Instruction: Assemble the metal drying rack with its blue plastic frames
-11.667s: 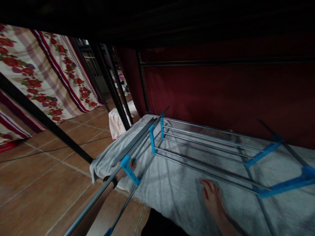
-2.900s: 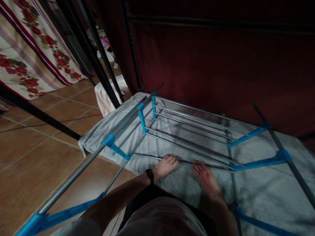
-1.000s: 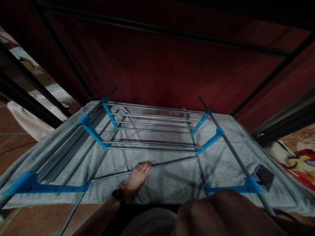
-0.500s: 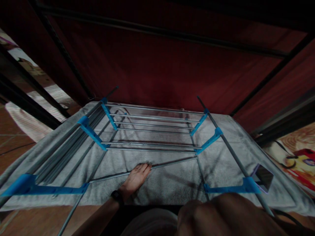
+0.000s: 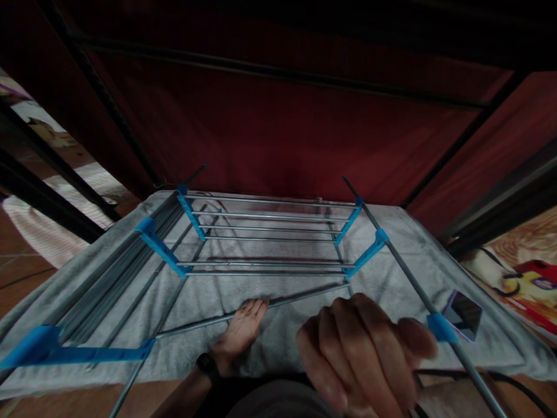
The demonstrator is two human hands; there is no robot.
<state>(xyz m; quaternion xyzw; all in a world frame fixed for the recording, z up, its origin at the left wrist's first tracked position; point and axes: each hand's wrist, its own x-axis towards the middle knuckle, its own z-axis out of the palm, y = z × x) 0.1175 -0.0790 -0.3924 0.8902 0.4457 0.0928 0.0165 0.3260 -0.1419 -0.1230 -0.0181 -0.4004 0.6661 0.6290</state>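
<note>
My left hand (image 5: 246, 325), with a dark watch on its wrist, is closed over a slanting grey metal rod (image 5: 300, 297) at the near end of a rack. The rack is made of grey metal tubes joined by blue plastic brackets (image 5: 160, 248). My right hand (image 5: 365, 354) is raised close to the camera, above the near right part of the rack. Its fingers are curled and the thumb is at the right; whatever it may hold is hidden. It covers most of the near right bracket (image 5: 441, 327).
Several loose grey tubes (image 5: 117, 278) lie together on the left. Under the rack is a grey blanket (image 5: 391, 278). A phone (image 5: 463, 314) rests on it at the right. A red panel (image 5: 270, 139) with dark bars stands behind. A colourful package (image 5: 537, 287) lies far right.
My right hand has risen from the bottom edge and shifted slightly left, so its curled fingers now show. My left hand stays on the rod. The view has tilted slightly.
</note>
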